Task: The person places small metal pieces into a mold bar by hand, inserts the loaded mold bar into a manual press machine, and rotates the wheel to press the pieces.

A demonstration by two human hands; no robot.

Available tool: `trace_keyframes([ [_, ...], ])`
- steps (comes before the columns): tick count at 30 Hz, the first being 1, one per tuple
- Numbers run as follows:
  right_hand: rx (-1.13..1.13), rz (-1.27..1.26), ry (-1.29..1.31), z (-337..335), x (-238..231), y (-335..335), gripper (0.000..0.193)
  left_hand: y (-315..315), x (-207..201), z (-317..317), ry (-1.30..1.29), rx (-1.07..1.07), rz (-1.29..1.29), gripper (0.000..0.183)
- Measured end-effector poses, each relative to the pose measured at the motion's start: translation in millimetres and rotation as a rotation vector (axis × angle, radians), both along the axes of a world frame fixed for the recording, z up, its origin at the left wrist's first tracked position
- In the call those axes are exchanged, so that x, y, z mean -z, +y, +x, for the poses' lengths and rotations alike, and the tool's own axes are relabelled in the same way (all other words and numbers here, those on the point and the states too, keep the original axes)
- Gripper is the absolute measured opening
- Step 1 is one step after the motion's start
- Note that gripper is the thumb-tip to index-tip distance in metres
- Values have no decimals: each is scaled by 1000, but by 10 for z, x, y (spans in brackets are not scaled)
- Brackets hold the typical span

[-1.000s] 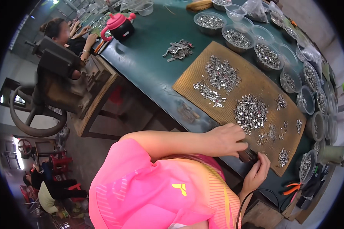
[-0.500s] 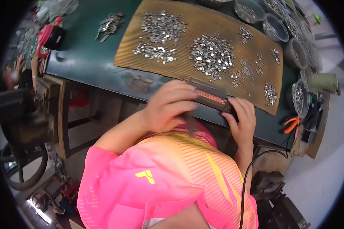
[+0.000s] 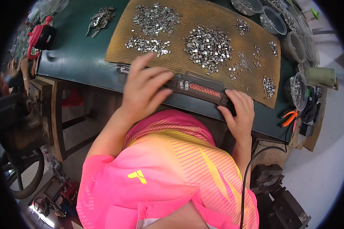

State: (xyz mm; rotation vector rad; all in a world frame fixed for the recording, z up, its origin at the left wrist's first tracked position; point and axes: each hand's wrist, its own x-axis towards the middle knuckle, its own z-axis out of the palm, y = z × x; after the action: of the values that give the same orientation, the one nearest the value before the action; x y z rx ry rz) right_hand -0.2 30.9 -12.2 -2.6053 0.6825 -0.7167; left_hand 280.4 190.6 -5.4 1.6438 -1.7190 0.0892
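Note:
A long dark jig [image 3: 200,95] lies along the front edge of the green bench. Its slot holds a row of reddish, toothed-looking pieces [image 3: 204,90], with a few silvery ones at their left end. My right hand [image 3: 239,110] grips the jig's right end between thumb and fingers. Over its left part is my left hand [image 3: 145,89], fingers spread and nothing visible in them. The raised index fingertip reaches the lower edge of a small heap of shiny metal pieces [image 3: 148,45] on the tan ribbed mat [image 3: 176,63].
More metal-piece heaps cover the mat, the largest a silvery pile [image 3: 208,47] in the middle. Clear plastic tubs [image 3: 273,23] of parts line the right side. Orange-handled pliers [image 3: 289,118] and a black cable [image 3: 252,162] lie right. A red-and-black pot-like container [image 3: 42,36] stands far left.
My left hand has swung up and left, off the jig's middle toward the mat, uncovering the silvery pieces and the jig's left part. My right hand keeps its hold.

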Motion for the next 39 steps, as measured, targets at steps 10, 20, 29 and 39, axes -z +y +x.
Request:
trace_keyframes([
  [10, 47, 148, -118, 20, 44, -35, 41, -472, -73, -208, 13, 230, 55, 25],
  [20, 96, 178, -55, -48, 2, 64, 28, -458, -455, 611, 71, 6, -2, 24],
  [29, 101, 152, -100, -52, -5, 47, 26, -317, -587, 1757, -53, -518, 51, 21],
  [39, 63, 113, -144, 119, -73, -51, 27, -454, -224, 582, 20, -83, 54, 28],
])
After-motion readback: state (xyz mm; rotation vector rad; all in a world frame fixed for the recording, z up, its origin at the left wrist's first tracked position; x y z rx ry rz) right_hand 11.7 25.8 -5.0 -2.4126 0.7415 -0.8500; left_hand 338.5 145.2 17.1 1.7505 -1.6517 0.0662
